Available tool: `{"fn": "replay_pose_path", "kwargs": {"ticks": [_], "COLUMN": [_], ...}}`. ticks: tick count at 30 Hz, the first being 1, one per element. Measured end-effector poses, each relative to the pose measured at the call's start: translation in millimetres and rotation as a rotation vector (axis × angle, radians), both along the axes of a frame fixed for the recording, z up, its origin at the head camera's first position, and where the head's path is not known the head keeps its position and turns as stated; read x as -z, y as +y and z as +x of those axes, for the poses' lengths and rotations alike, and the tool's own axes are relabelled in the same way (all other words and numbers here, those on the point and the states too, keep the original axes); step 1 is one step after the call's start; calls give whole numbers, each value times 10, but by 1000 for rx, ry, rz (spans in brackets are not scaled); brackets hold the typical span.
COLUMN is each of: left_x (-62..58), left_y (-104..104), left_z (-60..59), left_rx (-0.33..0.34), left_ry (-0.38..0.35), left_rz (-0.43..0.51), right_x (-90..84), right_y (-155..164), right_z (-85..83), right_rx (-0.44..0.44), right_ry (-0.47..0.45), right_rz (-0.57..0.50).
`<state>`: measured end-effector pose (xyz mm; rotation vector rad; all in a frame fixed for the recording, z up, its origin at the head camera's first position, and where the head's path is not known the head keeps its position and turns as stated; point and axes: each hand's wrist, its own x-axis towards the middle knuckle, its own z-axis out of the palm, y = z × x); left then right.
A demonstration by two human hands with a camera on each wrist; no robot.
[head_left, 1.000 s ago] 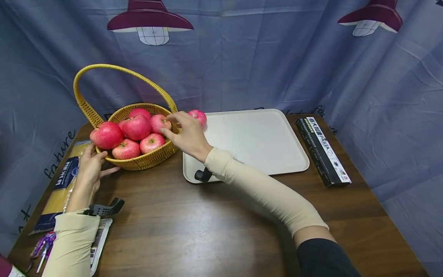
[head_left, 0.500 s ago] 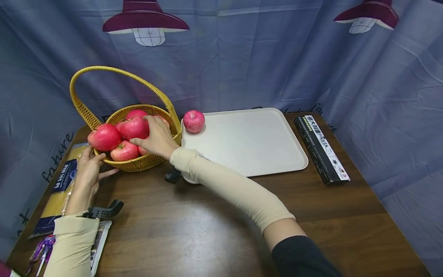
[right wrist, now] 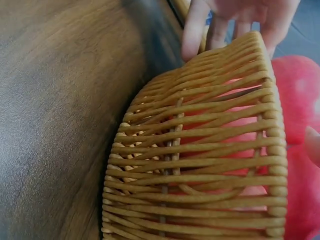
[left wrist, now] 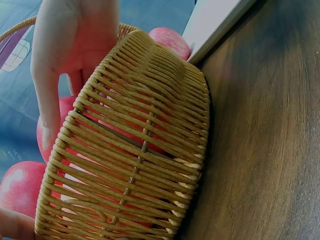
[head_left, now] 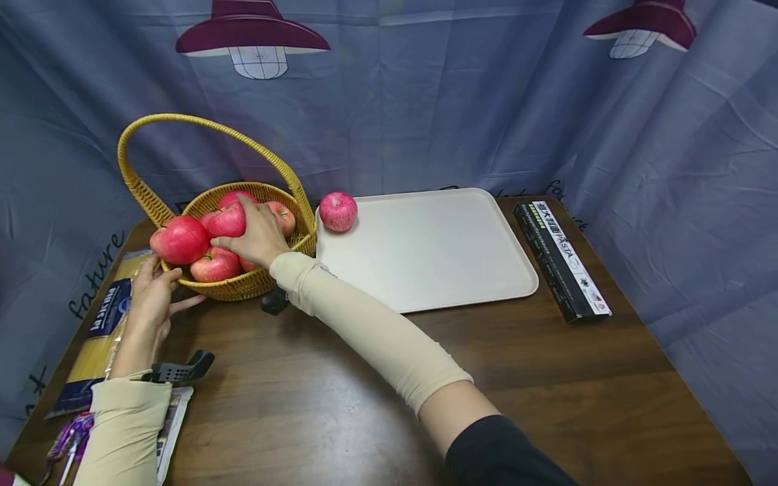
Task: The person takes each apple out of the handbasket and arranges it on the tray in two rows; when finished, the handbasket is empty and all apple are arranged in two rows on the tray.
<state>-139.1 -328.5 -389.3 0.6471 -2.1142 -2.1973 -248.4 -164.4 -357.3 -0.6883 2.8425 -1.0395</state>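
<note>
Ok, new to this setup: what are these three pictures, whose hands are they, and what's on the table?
One person is working with bare hands, wearing three cameras. The wide picture comes from the head; the two close-ups come from the wrists, both looking at the wicker basket from the side. On the wooden table the basket holds red apples, and one apple lies on the white tray. The right hand rests on the apples in the basket; whether it grips one is unclear. The left hand touches the basket's side. A pasta box and a spaghetti pack lie at the edges.
</note>
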Motion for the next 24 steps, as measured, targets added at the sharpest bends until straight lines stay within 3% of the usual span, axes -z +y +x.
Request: {"fn": "replay_pose_path", "kwargs": {"ticks": [5,16,24], "left_x": [19,43,36], "left_y": [15,22,-1], "left_z": [-17,-15,-3], "left_rx": [-5,-6,-9], "left_ry": [-5,-14,8], "left_rz": [-9,-22,-19], "right_x": [23,71,35], "right_y": [-50,-75,-79], "right_z": [-8,-30,-31], "right_rx": [6,24,4], "right_ry": [64,73,78], "right_rz": [91,15,102]}}
